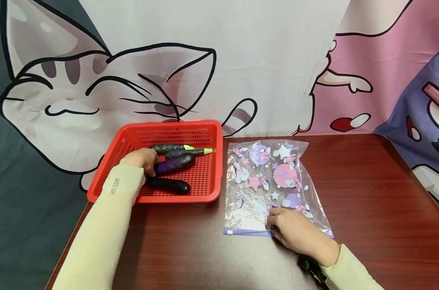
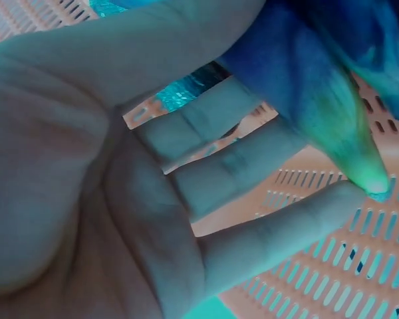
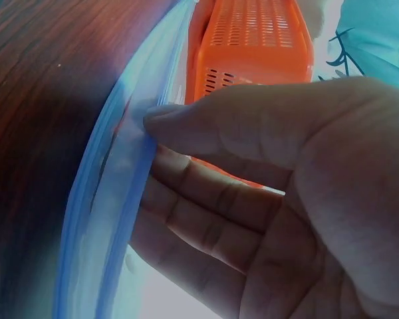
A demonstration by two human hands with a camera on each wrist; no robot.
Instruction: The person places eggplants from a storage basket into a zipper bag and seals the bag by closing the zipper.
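My left hand point(image 1: 141, 159) reaches into a red plastic basket point(image 1: 219, 169) and grips a purple eggplant point(image 1: 176, 164) near its stem end. In the left wrist view, thumb and fingers lie about that eggplant point(image 2: 272, 73), whose stem end looks green. A darker eggplant point(image 1: 170, 185) lies in front of it in the basket. My right hand point(image 1: 299, 231) pinches the blue zip edge point(image 3: 130, 179) of a clear printed zip bag point(image 1: 253, 183) between thumb and fingers. The bag lies flat on the table, to the right of the basket.
Two dark, bumpy cucumbers point(image 1: 174, 148) with light green tips lie at the back of the basket. A white slider point(image 1: 230, 232) sits at the left end of the zip. Behind the brown table point(image 1: 379, 193) hangs a cartoon-printed cloth point(image 1: 270, 64).
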